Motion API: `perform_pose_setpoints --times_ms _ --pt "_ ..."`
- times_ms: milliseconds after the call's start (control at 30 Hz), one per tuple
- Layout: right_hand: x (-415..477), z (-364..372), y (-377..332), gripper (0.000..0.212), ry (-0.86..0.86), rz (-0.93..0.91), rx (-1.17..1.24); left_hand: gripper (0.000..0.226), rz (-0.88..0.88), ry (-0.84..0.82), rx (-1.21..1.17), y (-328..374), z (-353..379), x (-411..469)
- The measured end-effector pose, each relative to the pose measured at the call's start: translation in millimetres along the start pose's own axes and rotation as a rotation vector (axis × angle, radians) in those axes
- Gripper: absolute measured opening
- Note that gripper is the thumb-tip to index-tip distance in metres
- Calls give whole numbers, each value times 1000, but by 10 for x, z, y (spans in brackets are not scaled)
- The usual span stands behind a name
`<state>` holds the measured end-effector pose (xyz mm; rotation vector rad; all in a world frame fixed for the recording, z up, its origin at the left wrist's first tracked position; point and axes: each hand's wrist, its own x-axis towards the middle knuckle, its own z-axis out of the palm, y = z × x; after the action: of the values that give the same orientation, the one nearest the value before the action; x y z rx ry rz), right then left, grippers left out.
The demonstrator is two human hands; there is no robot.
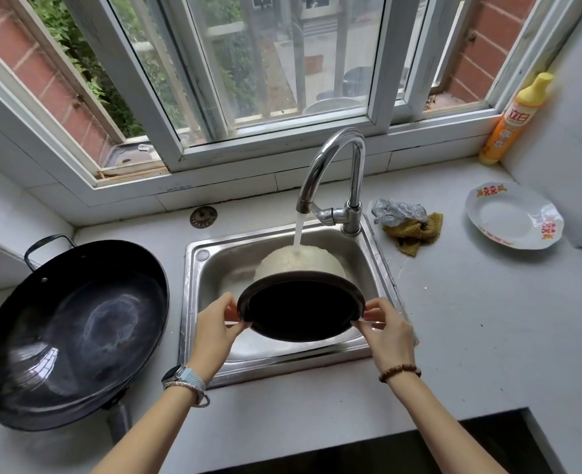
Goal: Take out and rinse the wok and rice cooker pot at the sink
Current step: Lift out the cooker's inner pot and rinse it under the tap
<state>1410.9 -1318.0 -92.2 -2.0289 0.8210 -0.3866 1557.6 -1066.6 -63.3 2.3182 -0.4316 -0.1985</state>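
Water is seen falling from the tap onto the outside of the pot, which is held tipped over the sink with its dark mouth turned toward the person. The rim is pinched on one side by the left hand and on the other by the right hand, thumb and fingers closed on the edge. Such a hold is probably chosen so that the pot's pale outer wall is presented to the stream and the runoff is shed into the basin rather than collected inside. The wok is set on the counter just left of the sink, tilted on its curved base, its inside glossy; whether it has been rinsed cannot be told. A cloth and a scrubber are left beside the tap, a plate farther right, and a bottle in the corner.
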Motion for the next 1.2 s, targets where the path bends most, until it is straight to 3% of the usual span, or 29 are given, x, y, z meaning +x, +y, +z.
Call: perform_pose_setpoints --times_ms 533,833,933,1200 --pt "120 392 -484 23 -66 -154 42 26 -241 182 -124 -299 -327 -198" --pt "255 288 -486 23 -40 -178 51 31 -345 188 -259 -186 -118 -39" --pt "260 162 -390 22 -30 -171 38 28 -315 190 -276 -92 -19 12" --pt "132 -44 39 28 -1 -30 -20 28 -39 151 -137 216 104 98"
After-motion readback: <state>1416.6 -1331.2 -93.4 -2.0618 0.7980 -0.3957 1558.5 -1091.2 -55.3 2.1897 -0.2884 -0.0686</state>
